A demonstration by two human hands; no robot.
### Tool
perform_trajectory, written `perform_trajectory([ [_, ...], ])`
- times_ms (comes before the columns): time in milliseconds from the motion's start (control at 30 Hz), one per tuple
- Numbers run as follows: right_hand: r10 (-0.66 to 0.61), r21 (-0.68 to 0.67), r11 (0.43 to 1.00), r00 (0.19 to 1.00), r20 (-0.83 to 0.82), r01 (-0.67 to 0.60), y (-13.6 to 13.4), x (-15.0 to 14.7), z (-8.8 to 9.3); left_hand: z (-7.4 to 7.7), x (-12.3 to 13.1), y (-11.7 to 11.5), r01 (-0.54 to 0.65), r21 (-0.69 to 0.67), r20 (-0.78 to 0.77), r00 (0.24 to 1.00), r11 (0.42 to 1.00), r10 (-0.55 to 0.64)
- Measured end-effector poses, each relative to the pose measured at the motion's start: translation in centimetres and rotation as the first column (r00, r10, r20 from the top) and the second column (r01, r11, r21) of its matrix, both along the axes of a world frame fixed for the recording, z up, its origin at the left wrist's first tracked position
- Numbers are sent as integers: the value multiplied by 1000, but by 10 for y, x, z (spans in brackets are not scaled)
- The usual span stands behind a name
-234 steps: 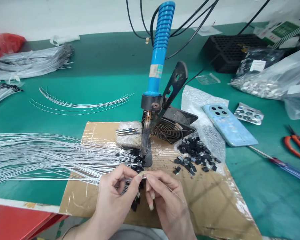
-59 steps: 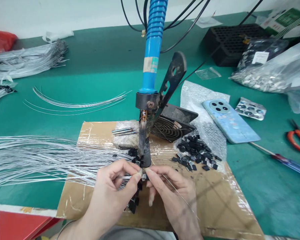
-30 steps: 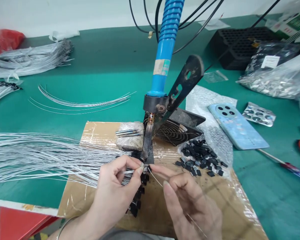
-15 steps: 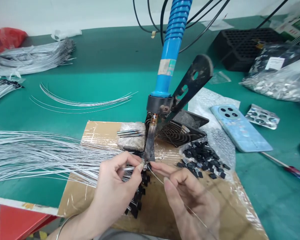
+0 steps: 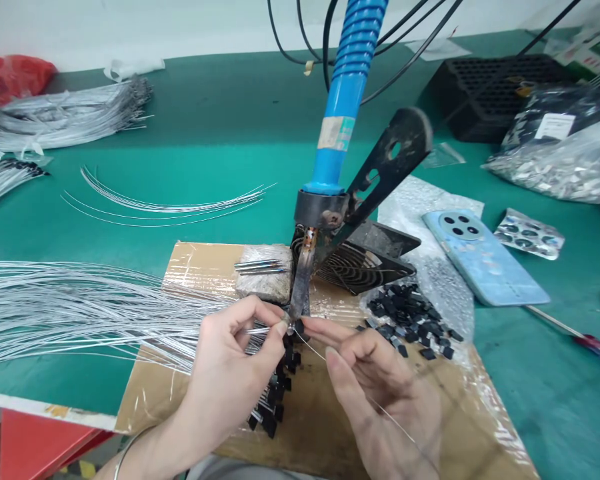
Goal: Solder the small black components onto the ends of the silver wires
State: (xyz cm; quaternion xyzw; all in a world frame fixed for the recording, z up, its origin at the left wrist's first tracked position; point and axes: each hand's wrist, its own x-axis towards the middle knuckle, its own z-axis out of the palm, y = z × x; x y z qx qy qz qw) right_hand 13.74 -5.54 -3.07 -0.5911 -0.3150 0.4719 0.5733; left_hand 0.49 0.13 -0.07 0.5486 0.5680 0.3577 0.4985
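Observation:
A blue-handled soldering iron (image 5: 341,100) hangs in a black clamp, its dark tip (image 5: 300,290) pointing down between my hands. My left hand (image 5: 235,367) pinches the end of a thin white wire right beside the tip. On the right, my right hand (image 5: 380,393) has its index fingertip at a small black piece (image 5: 299,327) by the tip, and a thin solder wire (image 5: 397,424) runs across its curled fingers to the same spot. Many white wires (image 5: 95,313) spread to the left; black pieces on wire ends (image 5: 270,407) lie below my left fingers.
Cardboard (image 5: 320,413) lies under the work. Behind are a wrapped block (image 5: 263,288) and a black fan (image 5: 355,267). Loose black pieces (image 5: 405,310), a blue phone (image 5: 490,260) and a screwdriver (image 5: 597,347) are right; wire bundles (image 5: 75,117) lie far left.
The whole view has shifted slightly. My fingertips sit slightly higher beside the iron's tip, with both hands in much the same pose.

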Motion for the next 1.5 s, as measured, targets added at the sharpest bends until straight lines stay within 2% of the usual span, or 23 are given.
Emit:
perform_trajectory([
  [400,25,-10,1000,1000,8,-25,0,2,-3,1,-4,1,11,-23,56,998,1000,-10],
  [933,4,8,1000,1000,-17,-4,2,0,0,0,-4,0,7,-21,43,999,1000,-6],
  [1500,35,42,999,999,8,-35,2,0,1,-2,-5,1,0,4,19,1000,1000,0],
])
